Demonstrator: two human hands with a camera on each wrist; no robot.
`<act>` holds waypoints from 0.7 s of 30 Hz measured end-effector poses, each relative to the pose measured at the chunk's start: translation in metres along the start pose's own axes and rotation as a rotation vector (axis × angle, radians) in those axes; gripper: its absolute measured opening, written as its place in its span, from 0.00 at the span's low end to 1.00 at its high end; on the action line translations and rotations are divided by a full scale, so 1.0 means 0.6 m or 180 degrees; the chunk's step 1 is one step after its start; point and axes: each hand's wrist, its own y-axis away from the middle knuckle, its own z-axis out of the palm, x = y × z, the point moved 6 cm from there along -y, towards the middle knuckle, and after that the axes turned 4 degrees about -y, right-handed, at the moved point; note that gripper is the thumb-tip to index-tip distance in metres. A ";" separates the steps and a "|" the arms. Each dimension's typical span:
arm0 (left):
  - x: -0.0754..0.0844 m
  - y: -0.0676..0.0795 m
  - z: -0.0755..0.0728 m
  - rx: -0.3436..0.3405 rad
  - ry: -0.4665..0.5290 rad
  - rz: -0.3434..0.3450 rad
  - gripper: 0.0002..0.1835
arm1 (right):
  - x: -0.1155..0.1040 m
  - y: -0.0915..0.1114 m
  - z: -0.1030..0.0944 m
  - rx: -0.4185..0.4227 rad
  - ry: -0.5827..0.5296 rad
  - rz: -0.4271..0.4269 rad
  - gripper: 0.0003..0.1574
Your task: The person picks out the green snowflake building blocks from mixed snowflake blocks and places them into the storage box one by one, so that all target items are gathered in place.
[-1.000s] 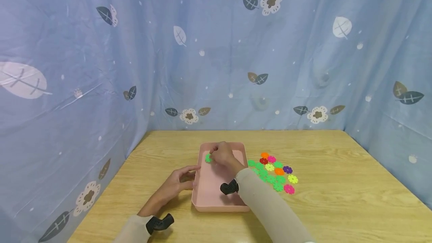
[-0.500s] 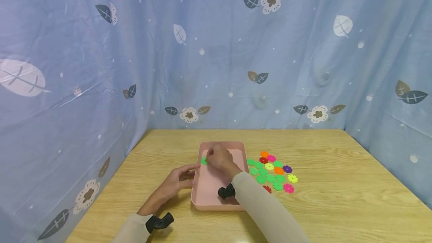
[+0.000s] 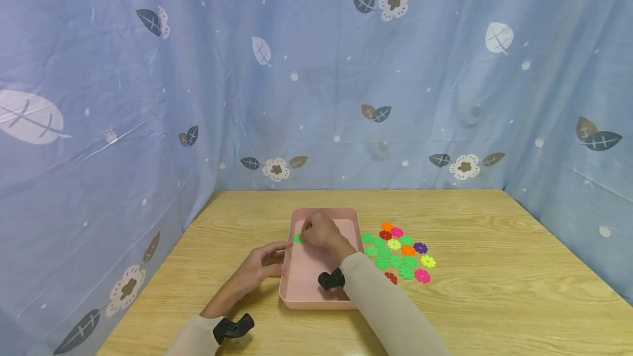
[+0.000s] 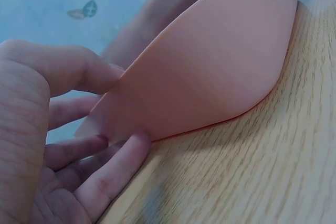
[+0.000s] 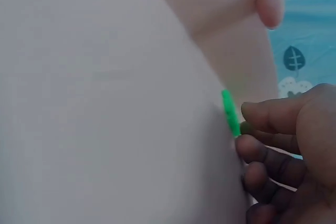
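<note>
Inside a shallow pink tray (image 3: 316, 305), my right hand (image 3: 323, 231) pinches a green snowflake-shaped plastic disc (image 3: 299, 238) with its fingertips. The disc (image 5: 230, 113) appears nearly edge-on in the right wrist view, close to where the tray's floor meets its side wall. Part of it is covered by the fingers. My left hand (image 3: 259, 268) rests its spread fingertips against the left side of the tray. In the left wrist view, one finger of the left hand (image 4: 68, 72) touches the tray's rim (image 4: 173, 24) and another touches low on the outer wall.
Right of the tray lie several flat discs, mostly green (image 3: 395, 261), with orange, yellow, red, pink and purple (image 3: 420, 248) ones among them. They lie on a wooden table (image 3: 494, 290). A patterned blue curtain (image 3: 316, 70) surrounds its back and sides.
My right hand has moved slightly left and toward me with the green disc. A red disc by the right sleeve has come into view. The left hand stays at the tray.
</note>
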 end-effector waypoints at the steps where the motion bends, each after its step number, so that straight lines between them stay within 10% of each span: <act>1: 0.000 -0.001 0.000 0.0009 -0.0010 0.0005 0.32 | -0.001 0.001 -0.001 -0.0025 -0.0101 -0.0027 0.07; 21: 0.000 -0.002 0.002 0.0106 -0.0155 0.0289 0.30 | -0.046 0.046 -0.102 0.0147 -0.1305 -0.0244 0.11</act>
